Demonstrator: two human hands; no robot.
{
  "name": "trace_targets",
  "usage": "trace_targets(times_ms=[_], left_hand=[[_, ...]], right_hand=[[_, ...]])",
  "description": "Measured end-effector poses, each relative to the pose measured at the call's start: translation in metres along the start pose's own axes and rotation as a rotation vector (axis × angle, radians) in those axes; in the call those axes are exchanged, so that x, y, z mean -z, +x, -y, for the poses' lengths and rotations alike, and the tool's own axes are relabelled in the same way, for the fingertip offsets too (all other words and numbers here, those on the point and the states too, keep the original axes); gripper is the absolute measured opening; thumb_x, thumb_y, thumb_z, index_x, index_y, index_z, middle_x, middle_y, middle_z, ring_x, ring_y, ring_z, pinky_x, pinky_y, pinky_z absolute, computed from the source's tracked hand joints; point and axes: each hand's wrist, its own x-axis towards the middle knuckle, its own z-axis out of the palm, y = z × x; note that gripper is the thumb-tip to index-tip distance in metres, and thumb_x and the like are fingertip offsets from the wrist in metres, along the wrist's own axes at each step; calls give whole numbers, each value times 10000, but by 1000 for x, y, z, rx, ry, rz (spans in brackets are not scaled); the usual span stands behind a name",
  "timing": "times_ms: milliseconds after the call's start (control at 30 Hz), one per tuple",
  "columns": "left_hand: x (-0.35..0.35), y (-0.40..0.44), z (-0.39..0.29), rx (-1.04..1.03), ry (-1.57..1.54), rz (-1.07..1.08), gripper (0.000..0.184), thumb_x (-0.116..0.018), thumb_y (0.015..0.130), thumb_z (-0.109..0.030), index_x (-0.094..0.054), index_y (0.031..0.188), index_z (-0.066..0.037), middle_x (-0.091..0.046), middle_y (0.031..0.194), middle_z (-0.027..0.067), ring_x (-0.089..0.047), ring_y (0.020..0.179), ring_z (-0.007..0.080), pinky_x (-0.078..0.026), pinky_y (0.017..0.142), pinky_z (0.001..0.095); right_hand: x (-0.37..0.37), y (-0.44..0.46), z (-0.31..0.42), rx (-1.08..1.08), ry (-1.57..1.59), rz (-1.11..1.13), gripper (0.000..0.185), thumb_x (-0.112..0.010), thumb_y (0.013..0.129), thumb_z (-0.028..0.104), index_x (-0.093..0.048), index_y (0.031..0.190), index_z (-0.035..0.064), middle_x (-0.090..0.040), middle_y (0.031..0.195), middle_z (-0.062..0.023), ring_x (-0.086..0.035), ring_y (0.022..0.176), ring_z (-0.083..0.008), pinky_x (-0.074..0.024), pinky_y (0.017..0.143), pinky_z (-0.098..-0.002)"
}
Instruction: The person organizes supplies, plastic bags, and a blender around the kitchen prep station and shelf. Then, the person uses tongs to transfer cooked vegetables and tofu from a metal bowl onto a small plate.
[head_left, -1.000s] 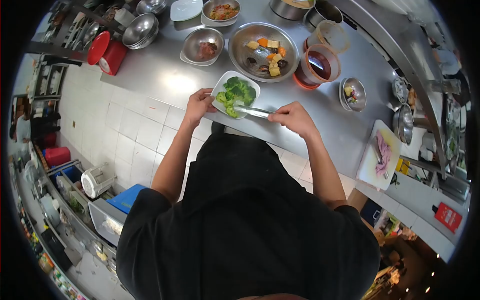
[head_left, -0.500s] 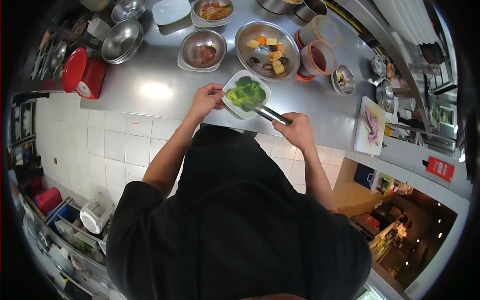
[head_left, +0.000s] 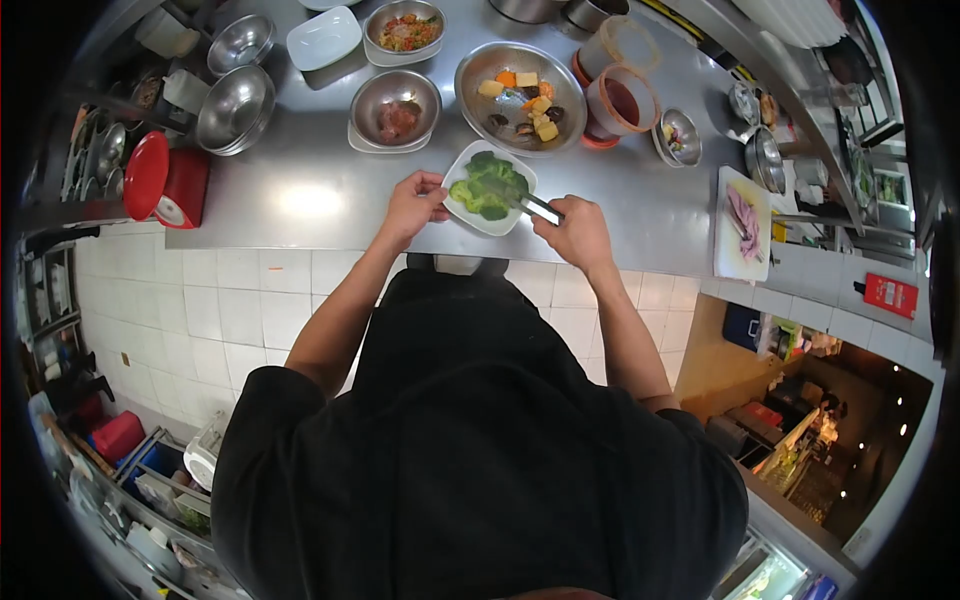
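Note:
My left hand [head_left: 415,207] pinches the left rim of a white square dish [head_left: 489,229] at the counter's near edge. Green broccoli [head_left: 486,184] fills the dish. Metal tongs [head_left: 535,206] are gripped in my right hand [head_left: 577,232], and their tips reach into the broccoli. Just behind the dish stands a wide steel bowl [head_left: 470,82] with tofu cubes, carrot and mushroom pieces. To its left, a smaller steel bowl [head_left: 365,96] with raw meat [head_left: 398,121] rests on a white dish.
Plastic tubs [head_left: 640,92], one with dark red liquid, stand right of the wide bowl. A red scale [head_left: 183,178] is at the left, near stacked steel bowls [head_left: 236,108]. A cutting board [head_left: 742,262] with a pinkish cloth lies at the right. Behind are an empty white plate [head_left: 324,38] and more bowls.
The tongs have shifted from the broccoli's lower edge towards its middle, and my right hand has come closer to the dish. The view has also shifted. My left hand stays on the rim.

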Motion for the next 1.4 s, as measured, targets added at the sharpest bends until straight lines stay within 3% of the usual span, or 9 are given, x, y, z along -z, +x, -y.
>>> trace_targets(times_ms=[300,500,800,967,1167,1267,1400], left_hand=[[-16,-15,13,-22,-9,-132,246,-624,967,-54,-586,1197,27,-649,1068,125,-687,860,193,-618,738,312],[-32,-20,22,-64,-64,-253,250,-616,957,-35,-581,1195,33,-638,1061,113,-680,869,190,-622,744,317],[-52,-26,26,-95,-70,-403,221,-586,963,-34,-591,1174,35,-672,1057,123,-697,872,192,-618,760,334],[-54,-28,33,-129,-137,-427,217,-600,966,-48,-611,1166,36,-679,1034,117,-701,866,194,-619,758,326],[-45,-29,20,-121,-40,-381,272,-606,965,-50,-637,1215,52,-691,1060,126,-712,857,198,-627,763,333],[-36,-24,13,-81,-47,-351,299,-607,980,-64,-629,1252,59,-693,1085,136,-718,868,210,-628,776,335],[-27,-17,13,-89,-73,-310,304,-604,990,-68,-625,1265,59,-694,1103,141,-721,884,219,-630,791,340]], right_hand=[[12,0,-15,79,-50,6,326,-723,782,333,-743,827,10,-667,844,-208,-663,800,-418,-536,750,-500],[10,8,-31,272,-28,106,304,-742,788,315,-728,794,12,-660,787,-203,-648,745,-411,-519,713,-496],[25,25,-42,374,-63,171,322,-699,824,326,-729,828,6,-672,857,-192,-669,808,-400,-537,761,-500],[26,21,-22,424,-28,202,346,-675,844,333,-727,864,-8,-690,920,-186,-687,854,-391,-549,794,-496],[10,35,-21,575,-107,137,332,-686,834,322,-703,838,-10,-676,882,-161,-679,814,-377,-546,738,-484],[25,31,-19,574,-87,161,298,-665,858,291,-722,912,4,-690,950,-166,-689,835,-395,-544,766,-502],[16,31,-26,618,-7,-12,292,-705,841,294,-700,928,15,-680,921,-142,-692,781,-368,-549,695,-487]])
